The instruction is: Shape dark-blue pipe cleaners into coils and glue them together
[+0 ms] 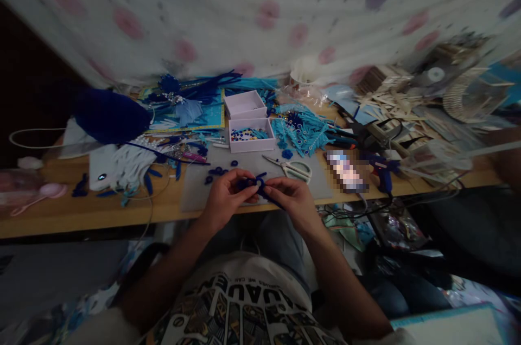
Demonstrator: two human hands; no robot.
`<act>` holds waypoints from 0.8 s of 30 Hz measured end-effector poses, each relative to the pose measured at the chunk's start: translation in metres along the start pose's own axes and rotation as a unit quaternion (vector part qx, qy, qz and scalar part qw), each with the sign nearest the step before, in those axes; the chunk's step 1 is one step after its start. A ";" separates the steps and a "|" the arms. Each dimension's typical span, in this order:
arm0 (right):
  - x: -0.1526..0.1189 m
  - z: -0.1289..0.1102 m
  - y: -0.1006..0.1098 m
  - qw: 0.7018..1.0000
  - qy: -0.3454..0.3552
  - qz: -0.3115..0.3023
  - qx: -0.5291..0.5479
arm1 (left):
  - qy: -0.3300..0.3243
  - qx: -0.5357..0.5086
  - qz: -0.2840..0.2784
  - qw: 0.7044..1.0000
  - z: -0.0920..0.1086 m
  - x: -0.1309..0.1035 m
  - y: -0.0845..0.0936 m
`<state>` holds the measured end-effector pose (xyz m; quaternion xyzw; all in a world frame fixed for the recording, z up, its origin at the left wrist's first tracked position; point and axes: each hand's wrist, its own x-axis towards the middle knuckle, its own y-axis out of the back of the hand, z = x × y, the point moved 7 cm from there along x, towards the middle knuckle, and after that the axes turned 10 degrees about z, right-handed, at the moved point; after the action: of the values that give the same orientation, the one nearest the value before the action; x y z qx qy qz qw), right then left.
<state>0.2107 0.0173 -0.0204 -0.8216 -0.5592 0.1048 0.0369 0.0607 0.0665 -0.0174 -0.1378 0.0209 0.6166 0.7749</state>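
Above the table's front edge, my left hand (222,198) and my right hand (293,201) meet with fingertips pinched. Between them is a dark blue fuzzy pipe cleaner (261,190), bent around a small pale centre; part of it is hidden by the fingers. Small dark blue coiled pieces (209,178) lie on the grey mat (193,193) just beyond my left hand. White-handled scissors (299,170) rest beyond my right hand, blades pointing left.
A white box (252,144) of beads and its lid (244,105) sit mid-table. Blue pipe cleaner pieces (303,128) heap to their right. A phone (345,171) and a blue glue gun (382,168) with cables lie right. A dark blue yarn-like bundle (112,116) stands left.
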 end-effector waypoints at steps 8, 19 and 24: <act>0.001 0.005 -0.001 0.998 -0.048 -0.021 0.019 | 0.000 -0.004 -0.008 1.000 0.000 0.002 -0.001; -0.002 0.017 -0.003 0.994 -0.089 -0.018 0.053 | -0.010 -0.011 0.029 0.999 0.002 0.002 0.000; -0.006 0.022 -0.001 0.993 -0.072 0.041 0.088 | -0.016 -0.013 0.050 0.999 0.000 0.001 0.000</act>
<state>0.2033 0.0109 -0.0410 -0.8277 -0.5147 0.2143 0.0642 0.0610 0.0677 -0.0175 -0.1372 0.0074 0.6567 0.7415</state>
